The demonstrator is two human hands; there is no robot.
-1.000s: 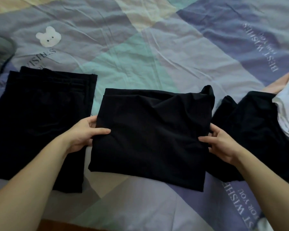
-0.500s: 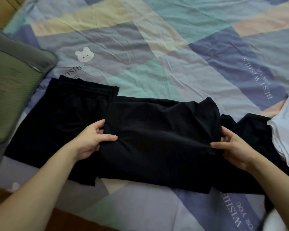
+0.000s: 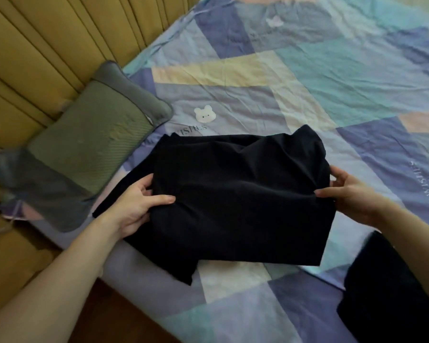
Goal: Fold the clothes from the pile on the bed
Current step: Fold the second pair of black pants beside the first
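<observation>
- Left hand (image 3: 136, 206) gripping folded black garment (image 3: 238, 194) at one edge, thumb on top.
- Right hand (image 3: 352, 194) pinching opposite edge.
- Beyond left hand: green pillow (image 3: 89, 147).

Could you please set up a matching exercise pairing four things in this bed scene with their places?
Things:
1. folded black garment
2. green pillow
3. bear print
4. other black clothing

Places:
A. against the headboard
B. bottom right corner
C. held at both sides by the two hands
D. on the sheet just beyond the held garment

Pairs: 1-C, 2-A, 3-D, 4-B
</observation>
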